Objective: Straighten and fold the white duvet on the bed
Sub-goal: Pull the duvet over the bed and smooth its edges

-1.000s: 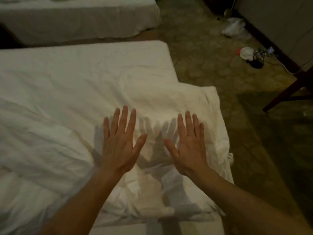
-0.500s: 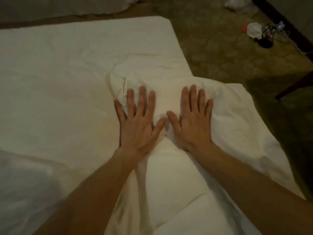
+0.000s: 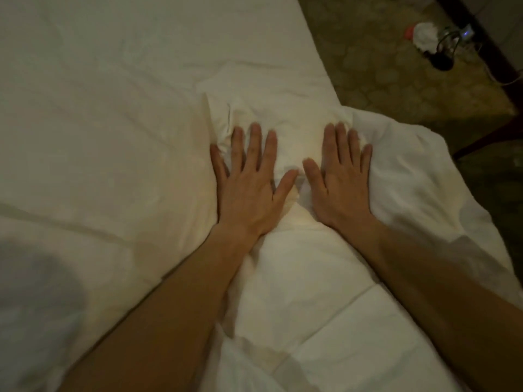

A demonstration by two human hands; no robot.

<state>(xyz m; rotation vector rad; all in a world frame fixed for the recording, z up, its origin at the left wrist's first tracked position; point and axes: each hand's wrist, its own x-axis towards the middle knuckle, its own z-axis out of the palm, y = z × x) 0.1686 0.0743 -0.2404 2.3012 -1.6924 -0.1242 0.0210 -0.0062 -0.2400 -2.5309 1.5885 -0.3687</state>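
The white duvet [image 3: 297,278] lies bunched along the right side of the bed [image 3: 113,80], its far end wrinkled and its right edge hanging over the bed's side. My left hand [image 3: 249,188] presses flat on the duvet's far end, fingers spread, next to a crumpled fold. My right hand [image 3: 336,182] lies flat beside it, palm down, thumbs nearly touching. Neither hand grips the cloth. Both forearms reach in from the bottom.
To the right of the bed is patterned floor [image 3: 382,66]. On it at the upper right lie a white-and-red crumpled item [image 3: 421,36], a dark round object with cables [image 3: 447,52] and a dark furniture leg [image 3: 486,137].
Both hands pushed forward along the duvet to its far end and stay flat there. The view has tilted down and closer to the bed.
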